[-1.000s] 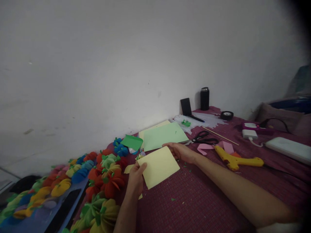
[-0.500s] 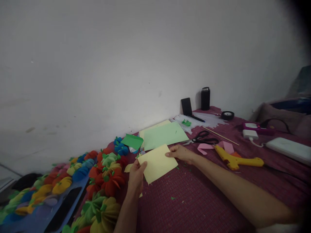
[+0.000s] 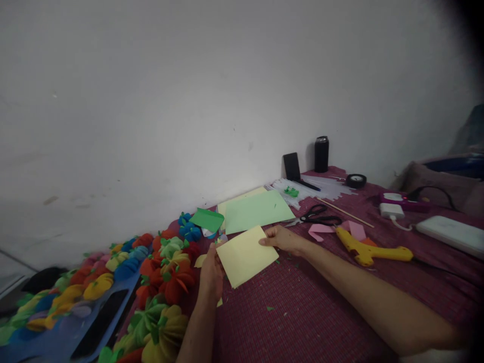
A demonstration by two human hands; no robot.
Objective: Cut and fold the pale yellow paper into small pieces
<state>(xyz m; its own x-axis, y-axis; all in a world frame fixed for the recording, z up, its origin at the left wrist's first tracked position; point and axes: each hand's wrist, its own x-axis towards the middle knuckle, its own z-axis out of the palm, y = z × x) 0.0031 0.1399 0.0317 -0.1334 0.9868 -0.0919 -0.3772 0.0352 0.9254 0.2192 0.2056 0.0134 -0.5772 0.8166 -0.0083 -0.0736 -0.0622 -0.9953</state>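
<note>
The pale yellow paper sits at the lower centre of the frame, held above the counter with its maroon cloth. The right hand pinches its upper right corner, thumb on top, fingers beneath. The left hand is loosely curled at the left edge, thumb raised off the face; whether its fingers bear any weight underneath is too hidden to tell.

That one-corner pinch looks like the weak point: if the left side is unsupported, the paper could swing, sag or crease at the thumb. A sideways slip of the left hand could knock the red pumpkin shapes just beside it, lower left. Toward the right, the yellow glue gun lies close to the right forearm, so drawing that arm outward could nudge it, or touch its nozzle if hot.
</note>
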